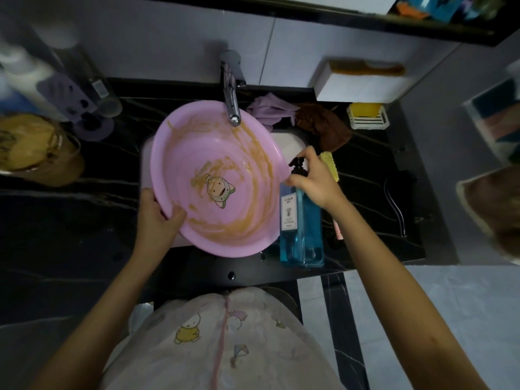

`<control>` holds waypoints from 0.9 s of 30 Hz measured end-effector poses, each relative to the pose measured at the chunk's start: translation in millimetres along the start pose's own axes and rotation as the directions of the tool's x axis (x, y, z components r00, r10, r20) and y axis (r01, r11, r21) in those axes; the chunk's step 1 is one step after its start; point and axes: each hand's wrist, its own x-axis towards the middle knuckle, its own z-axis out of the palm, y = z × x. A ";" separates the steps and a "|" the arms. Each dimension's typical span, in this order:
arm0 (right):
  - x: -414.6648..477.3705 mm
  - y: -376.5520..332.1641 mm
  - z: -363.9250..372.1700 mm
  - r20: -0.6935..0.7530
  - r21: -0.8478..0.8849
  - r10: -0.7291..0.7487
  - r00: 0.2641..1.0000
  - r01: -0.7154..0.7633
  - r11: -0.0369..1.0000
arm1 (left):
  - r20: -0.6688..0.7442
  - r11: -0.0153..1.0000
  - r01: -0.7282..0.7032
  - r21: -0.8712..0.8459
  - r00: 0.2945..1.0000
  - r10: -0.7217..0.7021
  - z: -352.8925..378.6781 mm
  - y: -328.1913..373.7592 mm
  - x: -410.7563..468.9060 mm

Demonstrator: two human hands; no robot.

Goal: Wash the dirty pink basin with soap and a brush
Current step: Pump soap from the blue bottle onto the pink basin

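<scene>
The left hand (157,218) is gripping the pink basin (216,178) by its near-left rim (light, stiff, likely slippery plastic); the right hand (312,178) is clasping the soap bottle (301,220) at the pump.

1. The worktop (84,229) is black stone with pale veins, and a white sink (292,139) is sunk into it.
2. The pink basin (216,178) sits tilted over the sink, below the tap (232,102).
3. Just right of the basin stands a blue soap bottle (301,226) at the worktop's front edge.
4. Behind the basin lie a purple cloth (267,108) and a brown cloth (323,125), touching.
5. Right of the brown cloth is a white soap dish (368,119).
6. A yellow sponge (330,164) lies beyond the bottle.
7. Left of the basin is a purple holder (84,111).
</scene>
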 end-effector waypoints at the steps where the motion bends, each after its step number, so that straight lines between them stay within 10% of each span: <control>1: -0.7 0.3 0.2 0.007 0.000 -0.002 1.000 0.002 1.000 | 0.000 1.000 0.002 0.008 1.000 -0.002 -0.1 0.5 0.8; 8: -30.5 19.5 20.2 0.233 -0.082 0.073 0.970 -0.056 0.995 | 0.023 0.998 0.052 0.040 0.998 -0.053 -2.6 -3.8 7.5; 13: -53.1 36.2 29.5 0.186 0.002 0.110 0.976 -0.112 0.994 | 0.076 0.984 0.095 0.151 0.991 -0.108 -14.9 -20.5 4.4; 18: -70.4 45.2 29.7 0.114 0.073 0.131 0.985 -0.140 0.987 | 0.026 0.968 0.233 -0.091 0.972 -0.232 -15.0 -22.0 5.1; 22: -79.8 50.4 29.6 0.092 0.124 0.144 0.985 -0.154 0.980 | 0.290 0.756 -0.114 0.645 0.951 -0.104 -22.6 -52.7 -8.1; 27: -85.3 50.2 25.1 0.045 0.132 0.159 0.986 -0.164 0.978 | 0.601 0.487 -0.640 0.595 0.756 0.259 -8.3 -64.7 -15.1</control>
